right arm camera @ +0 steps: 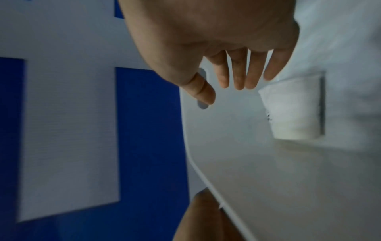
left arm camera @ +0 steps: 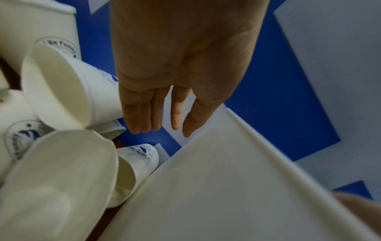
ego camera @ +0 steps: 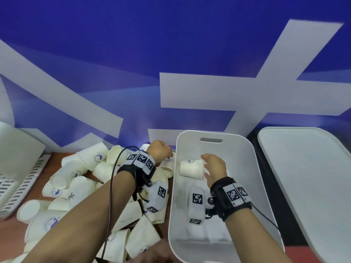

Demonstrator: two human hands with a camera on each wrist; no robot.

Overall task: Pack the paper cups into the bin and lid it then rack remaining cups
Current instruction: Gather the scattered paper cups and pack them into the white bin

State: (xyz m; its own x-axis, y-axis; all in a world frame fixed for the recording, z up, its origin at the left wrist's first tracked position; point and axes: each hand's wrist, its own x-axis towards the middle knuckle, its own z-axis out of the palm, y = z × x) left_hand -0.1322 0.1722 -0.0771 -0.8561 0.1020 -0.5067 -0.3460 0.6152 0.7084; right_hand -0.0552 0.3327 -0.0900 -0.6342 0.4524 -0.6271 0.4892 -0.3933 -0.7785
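Note:
A white bin (ego camera: pixel 254 168) stands on the table right of centre. One paper cup (ego camera: pixel 190 169) lies on its side inside, also seen in the right wrist view (right arm camera: pixel 292 109). My right hand (ego camera: pixel 214 168) hovers inside the bin just right of that cup, fingers (right arm camera: pixel 237 78) straight and holding nothing. A heap of white paper cups (ego camera: pixel 79 186) with blue logos lies left of the bin. My left hand (ego camera: pixel 159 150) is over the heap's far end beside the bin's outer wall (left arm camera: pixel 216 187), its fingers (left arm camera: pixel 156 114) straight and empty, close to a cup (left arm camera: pixel 62 91).
The bin's white lid (ego camera: pixel 307 177) lies flat to the right of the bin. A white slotted rack (ego camera: pixel 24 179) sits at the far left. A blue and white panel (ego camera: pixel 171 63) stands right behind everything.

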